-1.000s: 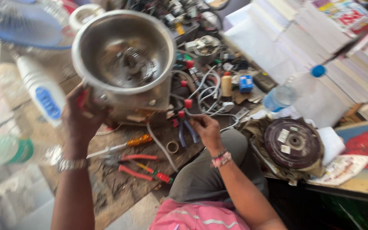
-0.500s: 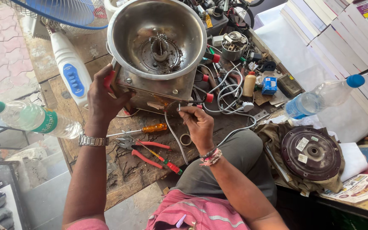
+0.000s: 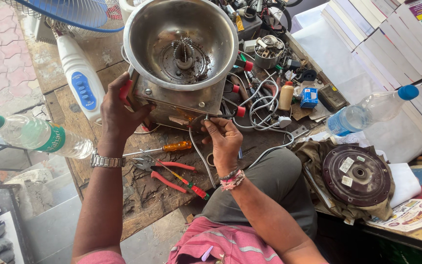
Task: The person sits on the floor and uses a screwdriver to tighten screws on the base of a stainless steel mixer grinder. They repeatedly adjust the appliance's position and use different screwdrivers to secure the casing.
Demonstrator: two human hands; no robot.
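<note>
The left hand (image 3: 119, 110) grips the near left corner of the metal appliance (image 3: 181, 58) — a steel bowl on a boxy base with a toothed hub at its centre — fingers wrapped over the edge, thumb beside a red part. The right hand (image 3: 223, 142) is pinched shut on a thin grey wire (image 3: 199, 154) at the base's front face, fingertips right against the housing. Compared with half a second ago, the appliance sits lower and closer, tipped a little more toward the wearer, and the right hand has closed in on the wire end — so the work has settled onto that front connection. Just below the hands lie an orange-handled screwdriver (image 3: 169, 147) and red pliers (image 3: 164, 173) on the worn wooden bench (image 3: 137, 200). Further out: a water bottle (image 3: 37, 137) left, a dark round disc (image 3: 356, 175) right.
</note>
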